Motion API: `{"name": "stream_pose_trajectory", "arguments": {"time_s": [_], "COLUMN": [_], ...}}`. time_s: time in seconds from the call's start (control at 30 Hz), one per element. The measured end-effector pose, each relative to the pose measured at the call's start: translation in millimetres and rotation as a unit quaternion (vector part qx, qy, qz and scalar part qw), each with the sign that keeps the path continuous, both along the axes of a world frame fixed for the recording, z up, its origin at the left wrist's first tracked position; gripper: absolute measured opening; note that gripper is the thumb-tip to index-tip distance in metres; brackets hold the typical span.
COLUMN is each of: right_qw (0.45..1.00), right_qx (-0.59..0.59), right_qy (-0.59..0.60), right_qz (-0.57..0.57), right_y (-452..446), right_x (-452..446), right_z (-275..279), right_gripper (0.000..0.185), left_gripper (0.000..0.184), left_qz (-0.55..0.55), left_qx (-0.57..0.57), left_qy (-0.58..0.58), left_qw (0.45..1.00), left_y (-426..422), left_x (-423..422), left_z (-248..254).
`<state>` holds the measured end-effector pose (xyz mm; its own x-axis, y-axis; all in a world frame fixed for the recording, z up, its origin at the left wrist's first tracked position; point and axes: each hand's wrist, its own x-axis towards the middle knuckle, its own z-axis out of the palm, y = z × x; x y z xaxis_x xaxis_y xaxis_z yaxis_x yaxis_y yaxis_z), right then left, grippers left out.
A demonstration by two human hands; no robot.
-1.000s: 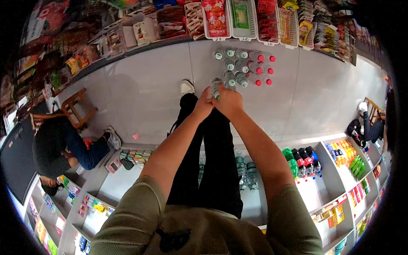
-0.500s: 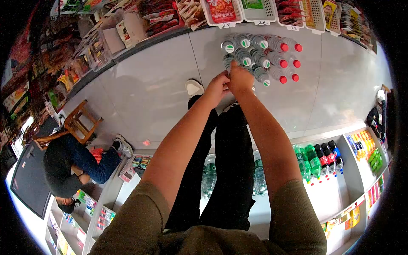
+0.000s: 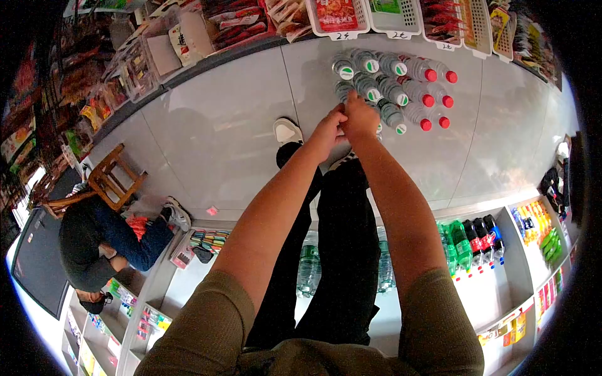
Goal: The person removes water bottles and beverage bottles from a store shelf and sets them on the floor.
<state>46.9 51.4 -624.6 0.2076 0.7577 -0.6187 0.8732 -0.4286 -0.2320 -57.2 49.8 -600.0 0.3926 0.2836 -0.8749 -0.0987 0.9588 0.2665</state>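
My right hand (image 3: 361, 119) is closed, its fingers at the near end of a clear water bottle (image 3: 343, 91), hiding that end. Against it, on the left side, sits my left hand (image 3: 327, 131), its fingers curled; what they hold, if anything, is hidden. The bottle is at the near left corner of a tight group on the grey floor (image 3: 219, 150). Beside it are clear bottles with white and green caps (image 3: 394, 91); farther right are clear bottles with red caps (image 3: 416, 114). The caps point toward me.
Snack baskets (image 3: 396, 25) with price tags line the far edge. Behind me, a lit shelf (image 3: 483, 294) holds green soda bottles (image 3: 459, 244) and dark cola bottles (image 3: 486, 235). At left, a person (image 3: 94, 250) is bent over near a wooden stool (image 3: 116, 177). My shoe (image 3: 287, 131) stands near the bottles.
The view has shifted slightly, so the bottles appear a little lower and farther right. My hands stay together at the same bottle.
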Motion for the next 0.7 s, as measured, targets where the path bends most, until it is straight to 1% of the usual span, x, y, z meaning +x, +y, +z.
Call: {"name": "stream_pose_trajectory", "arguments": {"time_s": [0.17,0.23,0.3,0.37,0.4,0.47,0.5,0.57,0.6,0.63,0.7], "right_qw": [1.000,1.000,1.000,1.000,1.000,1.000,1.000,0.998,0.998,0.997,0.996], "right_qx": [0.006,0.003,0.011,0.021,0.012,0.009,-0.014,-0.049,-0.059,-0.067,-0.084], "right_qy": [-0.005,-0.006,0.001,0.006,0.017,0.024,0.024,0.027,0.028,0.026,0.028], "right_qz": [0.006,-0.001,0.007,0.014,0.005,-0.004,-0.001,0.006,0.010,0.020,0.023], "right_y": [6.2,9.0,9.9,8.6,6.0,-0.9,-7.3,-25.7,-37.5,-49.9,-72.3], "right_x": [-1.0,-3.1,-2.9,-1.9,-1.0,1.5,2.7,4.3,6.9,10.2,17.7], "right_z": [7.7,15.4,19.6,27.9,34.9,52.5,62.9,80.8,89.5,100.3,124.2], "right_gripper": [0.039,0.029,0.030,0.030,0.031,0.032,0.033,0.034,0.033,0.031,0.025], "left_gripper": [0.052,0.053,0.053,0.046,0.046,0.046,0.046,0.047,0.042,0.042,0.031], "left_qz": [0.002,-0.006,-0.014,-0.007,-0.007,-0.084,-0.084,-0.245,-0.310,-0.308,-0.286], "left_qx": [0.000,0.008,0.017,0.026,0.029,0.029,0.034,0.089,0.145,0.153,0.242], "left_qy": [-0.020,-0.011,-0.002,0.015,0.012,0.014,0.011,0.074,0.071,0.071,0.082], "left_qw": [1.000,1.000,1.000,1.000,0.999,0.996,0.996,0.963,0.937,0.936,0.924], "left_y": [2.7,2.6,0.4,-6.6,-5.5,-4.4,-5.2,-9.5,-17.3,-26.1,-45.5], "left_x": [-2.7,-6.0,-9.9,-15.3,-15.6,-16.8,-16.3,-16.2,-19.9,-22.6,-28.8], "left_z": [-6.0,-1.8,0.9,-2.3,5.1,23.2,36.2,66.1,66.6,75.4,100.7]}}
